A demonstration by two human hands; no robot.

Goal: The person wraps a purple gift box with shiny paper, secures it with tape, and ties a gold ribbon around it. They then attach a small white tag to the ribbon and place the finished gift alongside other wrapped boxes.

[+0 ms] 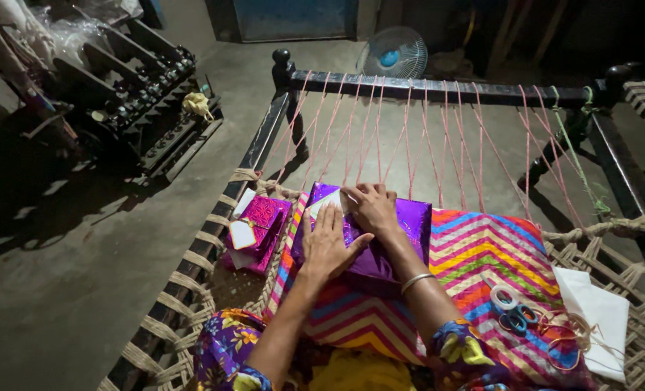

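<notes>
A purple box (398,232), long axis left to right, is pressed flat under both hands: left hand (327,246) nearer, right hand (371,206) farther; neither grip is closed.

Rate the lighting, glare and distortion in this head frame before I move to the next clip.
Head view: light falls mostly on the woven cot, leaving the floor and far wall dim; the purple wrapped box under the left hand and right hand throws small bright glints; the cot's end rail bows slightly, a wide-lens curve; the fan and the rack at upper left are murky, detail lost.
</notes>
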